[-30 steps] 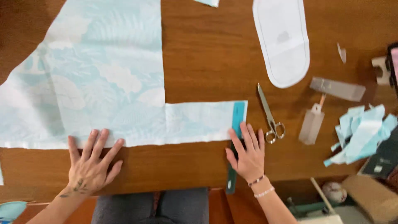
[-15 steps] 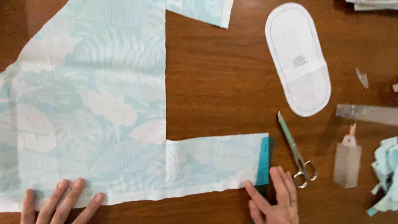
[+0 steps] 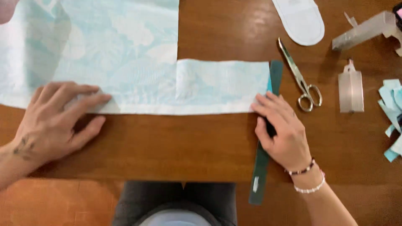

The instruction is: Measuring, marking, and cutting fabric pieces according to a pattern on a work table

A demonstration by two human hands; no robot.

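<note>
Head view: since half a second earlier my gaze had dropped, so the pale blue leaf-print fabric (image 3: 125, 54) now sat higher in the picture and my forearms showed. My left hand (image 3: 54, 121), which had lain flat along the fabric's near edge, now lay half open with its fingertips (image 3: 94, 100) pressing that edge to the desk (image 3: 167, 146), gripping nothing. My right hand (image 3: 282, 134) had closed loosely around the dark green ruler (image 3: 263, 167), which ran along the fabric's right end and out over the desk's near edge. I judged the ruler was being lined up against that end. Right of the fabric lay the scissors (image 3: 299, 77), a clear plastic piece (image 3: 351, 90) and fabric scraps (image 3: 393, 117); a white slipper-sole shape (image 3: 301, 19) lay beyond.
</note>
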